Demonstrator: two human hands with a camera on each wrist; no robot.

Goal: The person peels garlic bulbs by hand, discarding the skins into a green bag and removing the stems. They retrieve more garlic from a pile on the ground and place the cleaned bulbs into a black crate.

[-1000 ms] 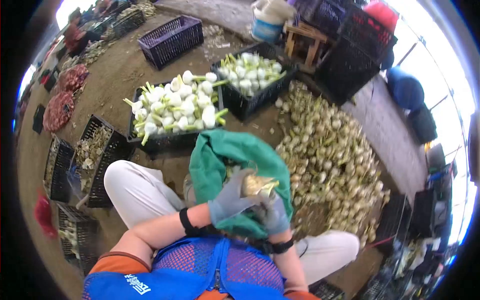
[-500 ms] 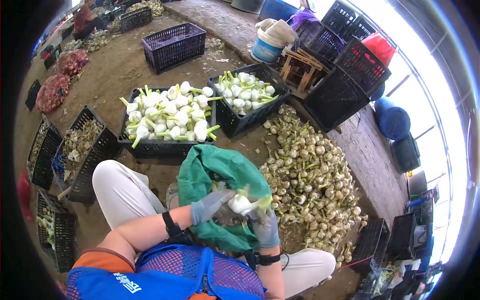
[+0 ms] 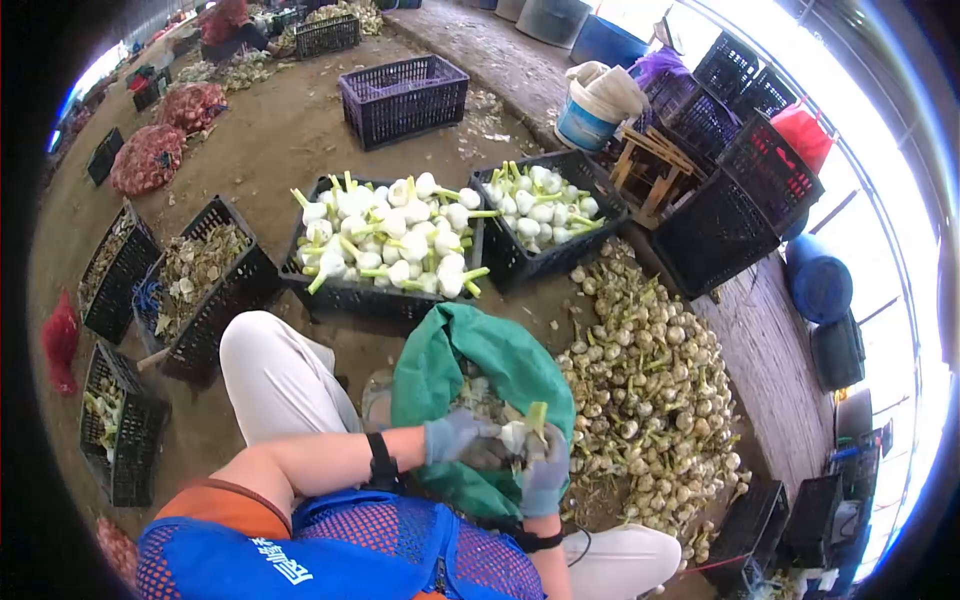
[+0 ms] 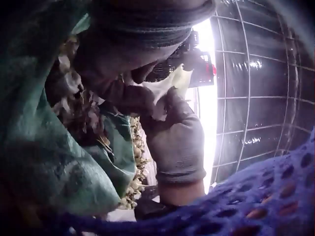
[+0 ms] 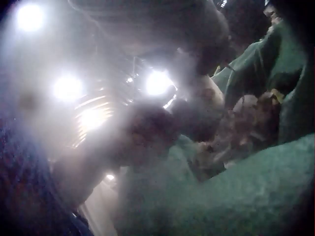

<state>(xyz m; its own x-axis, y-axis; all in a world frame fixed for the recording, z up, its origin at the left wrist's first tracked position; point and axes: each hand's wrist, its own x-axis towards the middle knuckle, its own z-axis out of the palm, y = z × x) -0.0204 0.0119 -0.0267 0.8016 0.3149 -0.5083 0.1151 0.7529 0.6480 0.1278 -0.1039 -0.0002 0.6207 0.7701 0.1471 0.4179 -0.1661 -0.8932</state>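
Both hands wear grey gloves and meet over an open green bag (image 3: 520,350) between the knees. My right hand (image 3: 545,478) grips a garlic bulb (image 3: 515,437), its cut green stem pointing up. From the other side my left hand (image 3: 455,437) pinches at the bulb's skin. In the left wrist view, the left hand (image 4: 128,54) is above, with curled fingers against the pale garlic (image 4: 167,91), and the right hand (image 4: 177,142) holds it from below. Loose skins (image 4: 78,103) lie inside the bag. The right wrist view is hazy, its hands dark and blurred.
Ahead stand two black crates of white garlic (image 3: 310,270) (image 3: 545,262). A heap of unpeeled garlic (image 3: 650,390) lies to the right. Crates with skins and scraps (image 3: 215,330) stand on the left, an empty purple crate (image 3: 405,105) farther off, stacked crates (image 3: 715,235) at the back right.
The garlic bulb, brownish at first, then white, has turned stem-up between the hands. The left hand has moved off and back against it. The head view has shifted, showing more of the floor ahead.
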